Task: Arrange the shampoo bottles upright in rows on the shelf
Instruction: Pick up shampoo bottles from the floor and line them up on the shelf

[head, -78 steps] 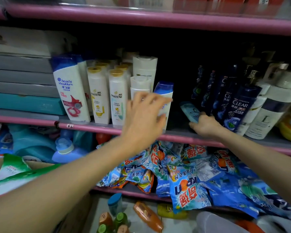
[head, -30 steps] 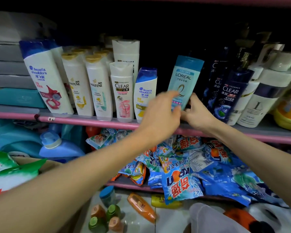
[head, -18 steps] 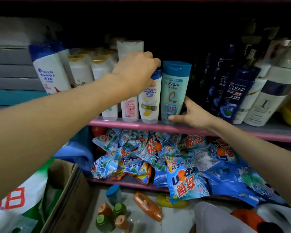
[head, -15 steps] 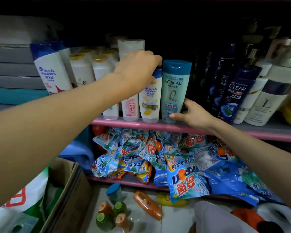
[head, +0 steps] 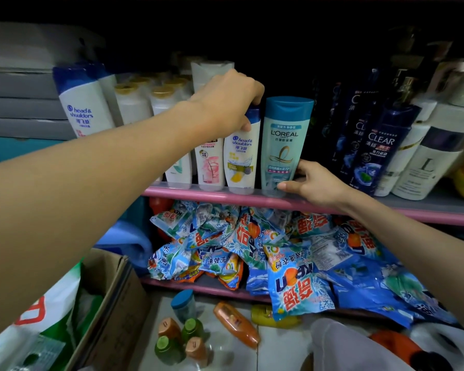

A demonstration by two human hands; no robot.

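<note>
Left hand [head: 225, 100] grips the cap of the small white bottle [head: 241, 159]; right hand [head: 314, 183] pinches the teal bottle [head: 283, 145] low, both upright on the shelf [head: 225, 195].

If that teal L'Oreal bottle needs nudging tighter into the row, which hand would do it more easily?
Probably the right hand: its thumb and fingers already hold the base of the L'Oreal bottle. The left hand is busy, its grip on the cap of the small Head & Shoulders bottle.
</note>
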